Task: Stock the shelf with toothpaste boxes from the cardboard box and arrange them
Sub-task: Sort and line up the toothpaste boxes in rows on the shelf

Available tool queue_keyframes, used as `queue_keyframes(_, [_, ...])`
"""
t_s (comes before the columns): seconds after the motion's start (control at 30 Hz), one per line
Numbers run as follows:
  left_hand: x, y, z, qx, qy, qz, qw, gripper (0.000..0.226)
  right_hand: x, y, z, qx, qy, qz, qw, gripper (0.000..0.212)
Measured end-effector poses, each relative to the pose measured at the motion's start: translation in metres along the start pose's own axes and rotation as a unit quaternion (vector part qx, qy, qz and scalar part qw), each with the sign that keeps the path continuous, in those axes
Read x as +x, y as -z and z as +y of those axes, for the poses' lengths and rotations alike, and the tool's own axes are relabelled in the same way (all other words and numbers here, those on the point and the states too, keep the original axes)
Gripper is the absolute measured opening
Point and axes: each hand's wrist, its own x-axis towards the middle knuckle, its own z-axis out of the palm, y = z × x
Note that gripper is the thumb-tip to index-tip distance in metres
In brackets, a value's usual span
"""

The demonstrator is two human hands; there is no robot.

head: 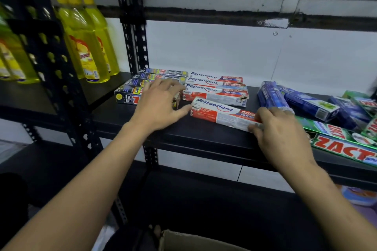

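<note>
A red and white Pepsodent box [220,112] lies slanted on the black shelf [159,122], in front of a row of three more Pepsodent boxes [216,89]. My right hand [279,134] pinches its right end with thumb and fingers. My left hand [161,104] has its fingers spread over the black Zact boxes [130,92], and its thumb touches the slanted box's left end. The cardboard box [183,240] shows only a rim at the bottom edge.
Blue toothpaste boxes [302,102] and green Zact boxes [344,144] lie in a loose pile on the shelf's right. Yellow dish soap bottles [89,47] stand in the left bay behind perforated black uprights [134,34]. A lower shelf runs below.
</note>
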Motion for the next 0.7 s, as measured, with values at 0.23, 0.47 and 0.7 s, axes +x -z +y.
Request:
queue_keyframes(0.23, [0.021,-0.016,-0.013,-0.111,0.059,-0.003,0.992,0.073,0.027,-0.011,-0.013,0.002,0.013,-0.017,1.0,0.03])
queue_keyframes(0.47, [0.018,-0.033,-0.017,-0.102,0.072,-0.012,0.992,0.076,0.03,-0.025,-0.012,0.025,0.008,0.011,1.0,0.027])
queue_keyframes(0.7, [0.019,-0.038,-0.021,-0.096,0.076,-0.017,0.992,0.071,0.025,-0.027,0.005,0.097,-0.042,0.026,0.994,0.024])
